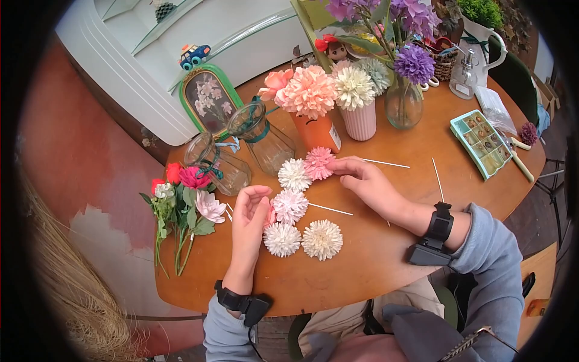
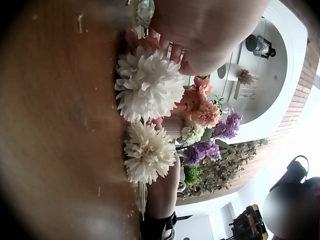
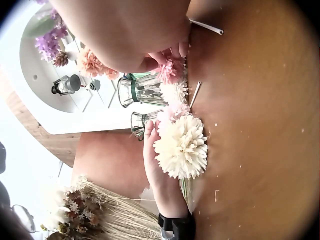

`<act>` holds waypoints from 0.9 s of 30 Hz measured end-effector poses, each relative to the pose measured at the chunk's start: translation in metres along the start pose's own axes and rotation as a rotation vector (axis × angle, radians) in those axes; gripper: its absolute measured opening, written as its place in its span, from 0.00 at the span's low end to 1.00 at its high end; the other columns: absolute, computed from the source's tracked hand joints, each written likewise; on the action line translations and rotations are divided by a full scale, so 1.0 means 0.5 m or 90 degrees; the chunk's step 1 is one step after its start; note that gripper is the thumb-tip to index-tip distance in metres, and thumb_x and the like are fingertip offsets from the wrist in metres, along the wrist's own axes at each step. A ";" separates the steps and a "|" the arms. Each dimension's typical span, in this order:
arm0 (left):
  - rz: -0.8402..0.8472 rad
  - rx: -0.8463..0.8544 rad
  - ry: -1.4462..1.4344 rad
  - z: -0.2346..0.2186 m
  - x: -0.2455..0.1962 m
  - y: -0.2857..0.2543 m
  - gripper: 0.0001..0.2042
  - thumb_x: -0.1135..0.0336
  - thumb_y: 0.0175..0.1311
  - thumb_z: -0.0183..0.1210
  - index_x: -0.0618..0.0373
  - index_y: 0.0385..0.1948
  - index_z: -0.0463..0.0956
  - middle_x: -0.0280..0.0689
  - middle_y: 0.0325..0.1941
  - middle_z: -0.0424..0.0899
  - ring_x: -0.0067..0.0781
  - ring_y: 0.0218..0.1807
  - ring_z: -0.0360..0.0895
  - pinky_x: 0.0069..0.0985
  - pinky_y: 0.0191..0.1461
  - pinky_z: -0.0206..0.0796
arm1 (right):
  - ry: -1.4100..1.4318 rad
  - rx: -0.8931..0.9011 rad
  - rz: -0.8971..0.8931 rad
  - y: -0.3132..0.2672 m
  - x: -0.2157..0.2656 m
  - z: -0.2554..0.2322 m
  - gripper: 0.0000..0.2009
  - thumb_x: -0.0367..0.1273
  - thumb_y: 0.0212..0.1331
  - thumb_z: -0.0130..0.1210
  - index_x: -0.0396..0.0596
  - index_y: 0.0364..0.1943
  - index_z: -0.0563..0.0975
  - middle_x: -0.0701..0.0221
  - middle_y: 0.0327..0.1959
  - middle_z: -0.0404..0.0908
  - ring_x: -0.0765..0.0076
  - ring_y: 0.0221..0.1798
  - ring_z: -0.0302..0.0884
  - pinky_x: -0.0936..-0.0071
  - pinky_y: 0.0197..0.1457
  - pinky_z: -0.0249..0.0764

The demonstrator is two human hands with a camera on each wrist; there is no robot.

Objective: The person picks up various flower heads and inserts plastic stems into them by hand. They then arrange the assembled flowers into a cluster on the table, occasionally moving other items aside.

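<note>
- Resting on the round brown wooden tabletop (image 1: 374, 253), five loose artificial flower heads lie in a curved row between the two hands
- The right hand (image 1: 365, 181) pinches the deep pink pompom flower head (image 1: 318, 163) at the far end of the row; its grip is narrow, fingertips on the petals, and its thin white stem stick cannot be made out
- The left hand (image 1: 248, 220) stands on its edge, fingers curled round the side of the pale pink pompom flower head (image 1: 290, 206), whose white stem stick (image 1: 330, 209) lies flat, pointing right
- The two white pompom flower heads (image 1: 282, 239) nearest the person face upward
- Two clear glass vases with teal ribbon (image 1: 260, 134) stand behind the row, nothing visible in them
- The orange vase (image 1: 318, 131) holds peach blooms, the ribbed pink vase (image 1: 359, 120) white ones, the round glass vase (image 1: 403, 104) purple ones
</note>
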State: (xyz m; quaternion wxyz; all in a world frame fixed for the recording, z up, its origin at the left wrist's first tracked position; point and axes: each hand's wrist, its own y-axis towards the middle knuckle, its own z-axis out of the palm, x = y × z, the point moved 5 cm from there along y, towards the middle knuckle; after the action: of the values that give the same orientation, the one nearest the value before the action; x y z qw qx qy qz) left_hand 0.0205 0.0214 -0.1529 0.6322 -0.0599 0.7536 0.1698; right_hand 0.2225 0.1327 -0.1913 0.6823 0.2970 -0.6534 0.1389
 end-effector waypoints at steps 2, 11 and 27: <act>-0.004 0.000 0.000 0.001 -0.001 0.000 0.09 0.73 0.65 0.50 0.60 0.45 0.69 0.34 0.46 0.74 0.19 0.47 0.70 0.16 0.50 0.62 | 0.042 -0.001 0.021 -0.002 0.003 0.003 0.17 0.25 0.56 0.44 0.37 0.49 0.73 0.64 0.51 0.72 0.68 0.56 0.69 0.74 0.61 0.62; -0.019 0.006 -0.008 0.000 0.002 0.000 0.09 0.72 0.66 0.49 0.59 0.45 0.69 0.32 0.44 0.73 0.14 0.39 0.69 0.11 0.38 0.64 | 0.119 0.071 0.049 -0.016 0.034 0.017 0.20 0.25 0.57 0.41 0.41 0.56 0.71 0.70 0.57 0.71 0.78 0.58 0.66 0.79 0.57 0.63; -0.006 -0.005 -0.008 0.000 -0.002 0.001 0.08 0.68 0.68 0.49 0.58 0.45 0.70 0.31 0.43 0.74 0.11 0.32 0.65 0.09 0.33 0.58 | 0.143 0.329 0.012 -0.040 0.057 0.078 0.16 0.23 0.60 0.44 0.41 0.52 0.74 0.66 0.54 0.73 0.71 0.59 0.67 0.73 0.64 0.60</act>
State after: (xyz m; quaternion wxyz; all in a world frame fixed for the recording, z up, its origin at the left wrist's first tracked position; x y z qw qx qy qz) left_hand 0.0207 0.0220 -0.1516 0.6372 -0.0652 0.7489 0.1700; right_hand 0.2057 0.0882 -0.1692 0.6505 0.4378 -0.5196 0.3396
